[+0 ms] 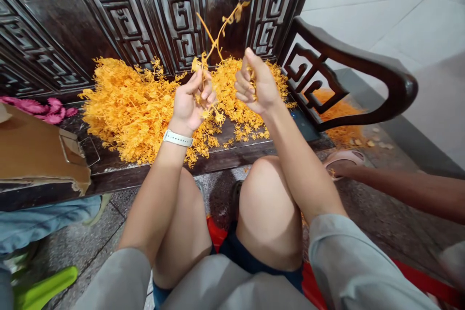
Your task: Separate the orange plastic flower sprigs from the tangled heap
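Note:
My left hand (pixel 193 99), with a pale watch strap at the wrist, pinches orange artificial flower stems (pixel 211 47). Their forked ends rise above the fingers, and small blossoms dangle below the palm. My right hand (pixel 257 82) is curled closed a little to the right, apart from the left. Bits of orange show between its fingers, but most of what it holds is hidden. Beneath both hands, a big heap of orange artificial flower sprigs (pixel 127 111) lies on the dark wooden bench (pixel 240 152), spreading right into a second pile (pixel 250 121).
The bench has a carved back (pixel 141 24) and a curved armrest (pixel 392 77) at right. A cardboard box (pixel 39 150) and pink artificial flowers (pixel 51 110) are at left. More orange pieces (pixel 337 116) lie on the floor beyond the armrest. Other people's legs (pixel 399 189) show at both sides.

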A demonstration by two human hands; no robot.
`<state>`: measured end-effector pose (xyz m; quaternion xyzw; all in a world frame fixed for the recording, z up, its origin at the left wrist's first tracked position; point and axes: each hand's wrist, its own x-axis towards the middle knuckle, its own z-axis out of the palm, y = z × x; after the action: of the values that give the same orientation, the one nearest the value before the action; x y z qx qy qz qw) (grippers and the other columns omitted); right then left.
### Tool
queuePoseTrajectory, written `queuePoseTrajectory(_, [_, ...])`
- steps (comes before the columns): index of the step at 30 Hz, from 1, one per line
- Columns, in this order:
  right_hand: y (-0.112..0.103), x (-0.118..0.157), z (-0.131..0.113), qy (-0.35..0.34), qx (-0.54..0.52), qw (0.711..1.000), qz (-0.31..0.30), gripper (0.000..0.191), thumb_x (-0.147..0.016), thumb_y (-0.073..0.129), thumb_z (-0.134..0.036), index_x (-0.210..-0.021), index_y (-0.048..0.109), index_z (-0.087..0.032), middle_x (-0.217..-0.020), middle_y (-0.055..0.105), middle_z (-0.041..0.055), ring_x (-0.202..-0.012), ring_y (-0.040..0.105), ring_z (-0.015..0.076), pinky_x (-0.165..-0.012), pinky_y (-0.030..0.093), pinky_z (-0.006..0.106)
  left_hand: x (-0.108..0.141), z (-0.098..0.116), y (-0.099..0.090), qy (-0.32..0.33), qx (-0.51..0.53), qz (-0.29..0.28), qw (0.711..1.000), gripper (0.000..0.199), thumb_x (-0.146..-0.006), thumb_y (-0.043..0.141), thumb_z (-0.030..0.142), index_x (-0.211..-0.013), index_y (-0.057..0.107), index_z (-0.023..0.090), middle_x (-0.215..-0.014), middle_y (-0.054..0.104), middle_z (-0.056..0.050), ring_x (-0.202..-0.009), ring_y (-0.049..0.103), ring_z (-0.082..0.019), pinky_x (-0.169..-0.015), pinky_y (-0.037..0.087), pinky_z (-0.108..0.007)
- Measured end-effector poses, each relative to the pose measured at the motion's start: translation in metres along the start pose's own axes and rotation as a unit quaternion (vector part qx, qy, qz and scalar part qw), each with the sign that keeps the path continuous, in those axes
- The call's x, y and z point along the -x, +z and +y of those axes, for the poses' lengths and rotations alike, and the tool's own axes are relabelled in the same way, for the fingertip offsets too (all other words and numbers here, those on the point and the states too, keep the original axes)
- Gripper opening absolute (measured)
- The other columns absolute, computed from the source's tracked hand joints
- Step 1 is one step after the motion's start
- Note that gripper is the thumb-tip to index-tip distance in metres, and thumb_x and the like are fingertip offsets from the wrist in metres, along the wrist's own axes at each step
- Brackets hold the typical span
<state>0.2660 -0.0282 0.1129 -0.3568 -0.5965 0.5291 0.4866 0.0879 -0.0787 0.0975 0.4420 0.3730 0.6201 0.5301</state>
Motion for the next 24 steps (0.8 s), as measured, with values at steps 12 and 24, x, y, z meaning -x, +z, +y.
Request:
queuePoseTrajectory(12, [-0.031,-0.018,0.049,0.049,0.144,0.988,0.008,0.073,-0.092,0.047,-0.088,-0.091,0.071,-0.019,-0.086,0.07,0.011,-0.091,0.069,0.0245,-0.086,0.059,0.041,-0.004,-0.016,0.004,0.03,-0.157,-0.022,0.987,0.028,-0.098,0.072,0.035,-0.075,0.068,0.021,-0.071,0.062,-0.003,-0.066,0.059,-0.014,-0.063,0.045,-0.028])
queuePoseTrajectory(24, [0.011,-0.012,0.031,0.08,-0.086,0.993,-0.012,0.058,-0.087,0.066,-0.08,-0.095,0.067,-0.023,-0.081,0.07,0.0056,-0.079,0.068,0.02,-0.068,0.059,0.034,0.001,-0.035,0.004,0.05,-0.352,-0.111,0.928,0.037,-0.09,0.081,0.043,-0.065,0.065,0.02,-0.06,0.054,0.001,-0.057,0.043,-0.014,-0.066,0.04,-0.032])
